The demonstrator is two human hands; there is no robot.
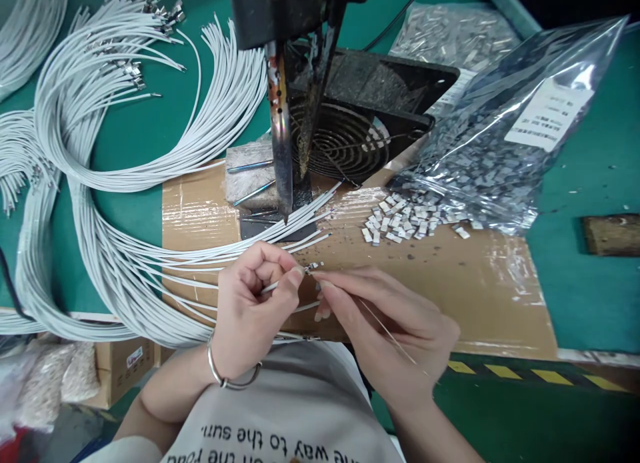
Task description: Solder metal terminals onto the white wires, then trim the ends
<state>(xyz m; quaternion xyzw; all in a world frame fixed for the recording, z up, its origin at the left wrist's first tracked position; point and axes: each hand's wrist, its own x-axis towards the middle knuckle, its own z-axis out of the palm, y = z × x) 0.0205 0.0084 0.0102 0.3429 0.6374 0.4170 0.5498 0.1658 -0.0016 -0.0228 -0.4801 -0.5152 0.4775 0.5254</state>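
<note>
My left hand [255,310] is closed in a pinch on a white wire [271,288], close to its end. A tiny metal connector [312,267] shows at the fingertips, partly hidden. My right hand [395,326] pinches a thin solder wire [385,330], which trails back across the palm. Both sets of fingertips almost meet at the connector. Behind them lies a fan of white wires [195,260] with bare tips pointing right. Above the hands, a soldering iron [283,143] points straight down from its stand.
Loose metal connectors [400,216] are heaped on the cardboard [480,296], beside a clear bag [500,143] of more. A black fan [345,143] stands behind the iron. Looped wire bundles [55,136] cover the left. A brown block [611,235] sits far right.
</note>
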